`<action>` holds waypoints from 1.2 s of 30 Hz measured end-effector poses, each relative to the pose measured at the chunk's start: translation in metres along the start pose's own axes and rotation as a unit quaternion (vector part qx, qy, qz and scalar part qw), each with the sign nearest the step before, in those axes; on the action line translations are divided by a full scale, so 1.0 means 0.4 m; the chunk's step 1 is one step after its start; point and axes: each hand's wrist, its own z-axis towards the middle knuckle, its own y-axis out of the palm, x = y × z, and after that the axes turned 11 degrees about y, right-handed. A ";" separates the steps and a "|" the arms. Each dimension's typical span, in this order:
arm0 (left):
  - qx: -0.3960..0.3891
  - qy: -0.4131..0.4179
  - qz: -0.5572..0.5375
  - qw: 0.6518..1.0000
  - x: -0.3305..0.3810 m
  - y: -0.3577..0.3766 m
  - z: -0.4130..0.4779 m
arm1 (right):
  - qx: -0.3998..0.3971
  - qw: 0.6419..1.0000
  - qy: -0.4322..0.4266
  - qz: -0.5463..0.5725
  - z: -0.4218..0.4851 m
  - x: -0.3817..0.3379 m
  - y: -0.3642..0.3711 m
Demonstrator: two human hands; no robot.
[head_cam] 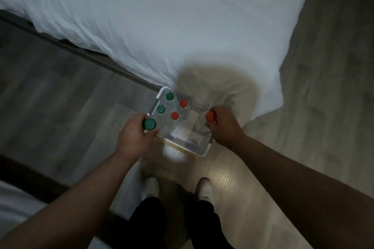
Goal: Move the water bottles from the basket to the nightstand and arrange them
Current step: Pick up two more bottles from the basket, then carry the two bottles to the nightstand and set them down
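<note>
Head view: Your left hand (132,139) has its fingers curled round the neck of the green-capped bottle (149,123) and holds it upright at the near left corner of the basket (199,152). Your right hand (224,126) grips the red-capped bottle (210,117) in the same manner, at the basket's right edge. Only the caps are sharp, and the clear bottle bodies are blurred.

Four other bottles stand inside the basket. The far green cap (169,96) is in the far left corner, with the near green cap (160,109) just behind it along the left edge. The far red cap (183,103) and the near red cap (174,115) form a second row beside them, toward the middle.

The basket is white and perforated. It rests on the floor (60,97), with its far edge at the corner of the bed (162,16), under the hanging white duvet. Whether they touch cannot be determined. Your shoes (150,188) stand on the floor near the basket's near edge.
</note>
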 end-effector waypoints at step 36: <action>0.416 -0.015 -0.225 0.881 0.508 -0.806 -0.654 | -0.101 0.954 -0.243 0.144 -0.700 -0.729 -0.519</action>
